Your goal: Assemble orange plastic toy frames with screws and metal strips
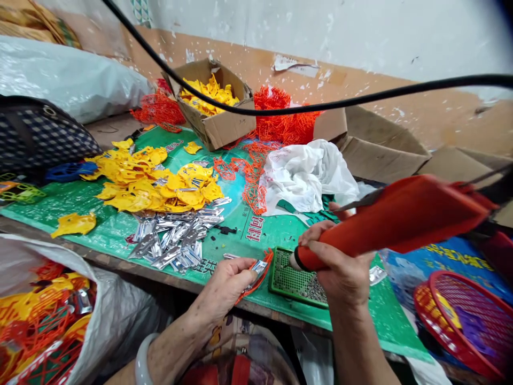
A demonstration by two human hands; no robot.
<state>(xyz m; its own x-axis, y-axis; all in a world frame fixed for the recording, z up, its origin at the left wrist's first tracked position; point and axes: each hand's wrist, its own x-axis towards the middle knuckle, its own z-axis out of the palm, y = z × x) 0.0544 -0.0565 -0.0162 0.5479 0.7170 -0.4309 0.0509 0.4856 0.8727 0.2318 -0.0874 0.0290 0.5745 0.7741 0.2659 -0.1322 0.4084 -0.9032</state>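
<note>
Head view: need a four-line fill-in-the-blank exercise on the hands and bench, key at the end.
1. The orange-red tool is gripped by the ____ hand.
2. A pale bangle circles the ____ wrist.
3. The shallow tray beneath the tool's tip is coloured ____.
4. The cardboard box to the left of the white bag holds pieces coloured ____.

Missing words: right; left; green; yellow.

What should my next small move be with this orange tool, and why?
I'd probably swing the orange tool in your right hand over to the silver piece: the tool's nose appears over the green tray of small parts, and your left hand holds that piece, with orange plastic, beside the tray. Whether the tip carries one, I can't see.
</note>
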